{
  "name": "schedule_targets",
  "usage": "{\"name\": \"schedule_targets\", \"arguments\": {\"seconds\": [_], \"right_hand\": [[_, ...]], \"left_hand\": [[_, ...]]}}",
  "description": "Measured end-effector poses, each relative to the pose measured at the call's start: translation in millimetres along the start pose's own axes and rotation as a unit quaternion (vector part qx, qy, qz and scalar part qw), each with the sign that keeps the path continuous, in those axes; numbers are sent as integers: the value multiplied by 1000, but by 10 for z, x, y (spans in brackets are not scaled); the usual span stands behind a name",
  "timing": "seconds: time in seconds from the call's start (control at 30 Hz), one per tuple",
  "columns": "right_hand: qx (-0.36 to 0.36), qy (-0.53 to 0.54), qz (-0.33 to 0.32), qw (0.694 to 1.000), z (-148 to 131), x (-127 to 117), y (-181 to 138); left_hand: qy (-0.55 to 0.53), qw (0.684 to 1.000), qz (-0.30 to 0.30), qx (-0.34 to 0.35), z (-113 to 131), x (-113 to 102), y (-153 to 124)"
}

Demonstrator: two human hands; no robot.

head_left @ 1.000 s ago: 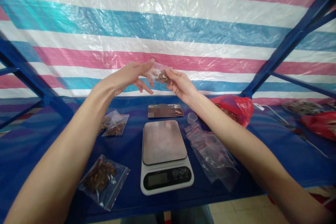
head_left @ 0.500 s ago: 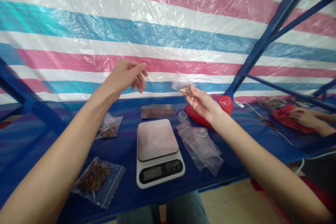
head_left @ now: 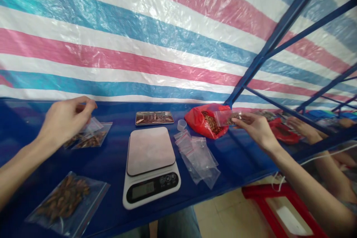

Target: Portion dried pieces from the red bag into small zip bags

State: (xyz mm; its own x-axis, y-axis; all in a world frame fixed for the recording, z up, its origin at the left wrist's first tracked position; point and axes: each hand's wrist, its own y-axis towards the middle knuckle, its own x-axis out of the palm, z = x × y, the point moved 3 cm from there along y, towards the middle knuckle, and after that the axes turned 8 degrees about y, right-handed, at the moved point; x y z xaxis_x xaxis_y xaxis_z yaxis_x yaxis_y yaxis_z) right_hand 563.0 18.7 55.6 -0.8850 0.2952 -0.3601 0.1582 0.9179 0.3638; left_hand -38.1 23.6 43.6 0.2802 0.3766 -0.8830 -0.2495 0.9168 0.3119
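Note:
My right hand (head_left: 255, 126) pinches the bottom of a small clear zip-lock bag (head_left: 222, 118) with brown pieces in it. The bag's top end lies over the right side of an open red plastic bag (head_left: 195, 119) that holds dried brown pieces. At the left, my left hand (head_left: 68, 117) has its fingers curled together, and nothing shows in them. Just below it lie small filled zip-lock bags (head_left: 96, 139). A white kitchen scale (head_left: 150, 152) with a bare plate stands in the middle, its display faintly reading zero.
Flat zip-lock bags (head_left: 199, 160) lie right of the scale. Behind are a small clear cup (head_left: 182, 125) and a dark flat box (head_left: 154, 118). A larger filled zip-lock bag (head_left: 67, 200) lies front left. Blue frame bars (head_left: 258, 59) rise at right, where another person's hand (head_left: 302, 128) works.
My view has turned right. My right hand has carried the small bag right and down to the red bag. My left hand has come down leftward to the filled bags, its fingers curling in.

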Motion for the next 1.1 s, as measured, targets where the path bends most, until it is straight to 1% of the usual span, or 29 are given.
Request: {"name": "schedule_targets", "arguments": {"seconds": [0.07,0.1,0.2,0.3,0.37,0.43,0.5,0.6,0.7,0.77,0.9,0.93,1.0,1.1], "right_hand": [[-55,-94,-44,993,-84,98,149],[-83,-146,-60,984,-130,150,233],[-135,-285,-86,945,-267,278,495],[-153,-366,-89,914,-402,337,717],[-153,-408,-120,892,-456,365,819],[-135,-444,-163,870,-462,383,885],[-124,-467,-181,857,-445,380,917],[-124,-484,-174,849,-408,380,903],[-98,-474,-211,849,-357,438,833],[-94,-469,-216,851,-351,472,797],[-118,-493,-140,851,-360,442,795],[-121,-493,-131,852,-343,427,796],[-121,-474,-144,860,-283,412,792],[-122,-444,-194,866,-181,419,782]], "left_hand": [[14,1000,-1,1,-11,12,10],[20,1000,2,2,0,7,9],[36,999,17,-1,39,-25,-16],[40,999,26,-5,51,-48,-40],[45,999,26,-4,40,-45,-40],[53,998,24,-3,12,-27,-27],[62,998,22,-1,-28,3,-6],[76,997,22,5,-91,52,25],[82,996,17,12,-113,83,39],[84,996,11,8,-100,80,34],[85,996,12,-6,-46,33,6],[86,996,14,-8,-36,22,0],[90,996,15,-7,-23,12,-6],[99,995,13,-2,-15,16,0]]}}
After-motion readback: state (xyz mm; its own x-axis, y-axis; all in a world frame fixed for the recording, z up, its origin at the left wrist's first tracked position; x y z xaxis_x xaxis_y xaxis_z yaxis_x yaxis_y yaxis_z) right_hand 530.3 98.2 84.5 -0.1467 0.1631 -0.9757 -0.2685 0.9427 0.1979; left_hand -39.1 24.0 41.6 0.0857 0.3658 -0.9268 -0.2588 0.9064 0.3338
